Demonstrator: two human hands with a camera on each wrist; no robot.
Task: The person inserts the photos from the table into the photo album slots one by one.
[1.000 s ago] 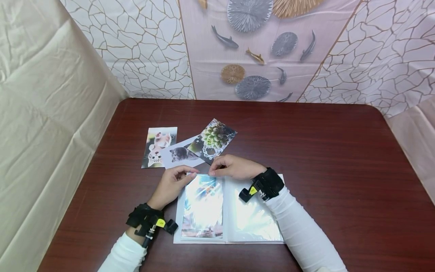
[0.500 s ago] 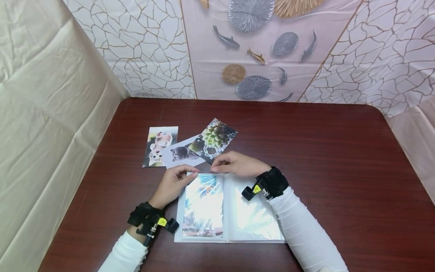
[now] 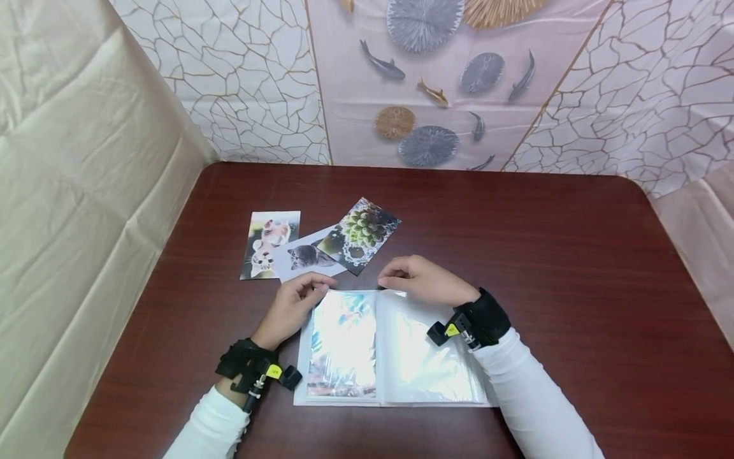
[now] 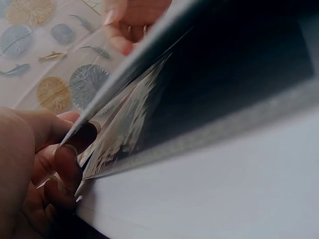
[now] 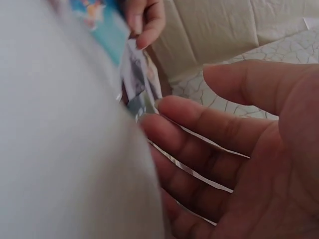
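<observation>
A photo album [image 3: 436,357] lies spread on the table, its clear sleeves shining with glare. In its left page sits a blue-and-pink picture [image 3: 342,363]. My left hand [image 3: 291,310] is at that page's top left corner, where the left wrist view shows thumb and fingers pinching the page edge [image 4: 109,92]. Past the album's fold, my right hand [image 3: 427,280] is over the top edge of the right page. Its fingers [image 5: 199,114] are loosely bent against the page edge, the thumb stands apart, and nothing is held between them.
Beyond the album, three photos overlap: a white kitten print [image 3: 269,245], a grey cat print [image 3: 309,255] and a succulent print [image 3: 361,234]. The brown table [image 3: 545,255] reaches back to a patterned cloth [image 3: 241,83]. A cream cloth [image 3: 74,191] hangs at the left.
My right hand has moved right, from the left page's top edge across the fold to the right page. The left hand stays at its corner.
</observation>
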